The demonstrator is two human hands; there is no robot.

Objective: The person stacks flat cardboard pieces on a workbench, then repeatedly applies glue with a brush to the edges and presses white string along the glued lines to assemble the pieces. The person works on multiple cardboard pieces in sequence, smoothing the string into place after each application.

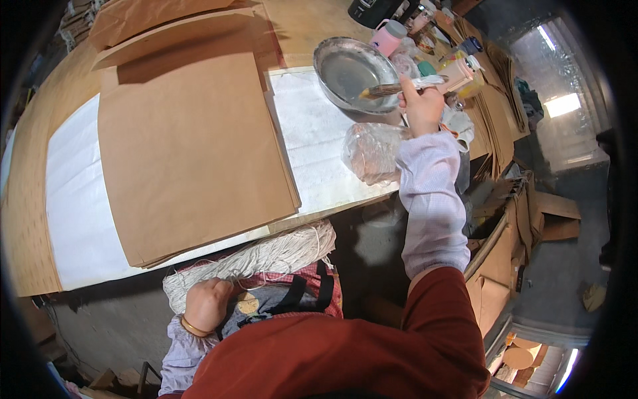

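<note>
My right hand (423, 106) grips a brush (383, 91) with a pale wrapped handle. Its brown, light-tipped end reaches over the rim of a round metal basin (352, 70) that holds greyish liquid or paste. Close to my body, my left hand (207, 304) has curled fingers against a bundle of white strings (266, 256) across my lap; what those fingers hold, if anything, is hidden. A stack of brown paper sheets (193, 146) lies on the table to the left of the basin, over white sheeting (312, 133).
Beside my right wrist sits a clear plastic bag (373, 153) with pinkish contents. Behind the basin stand a pink cup (388, 38) and several bottles. More folded brown paper (159, 16) rises at the far left. Cardboard pieces (498, 266) fill the right side below the table.
</note>
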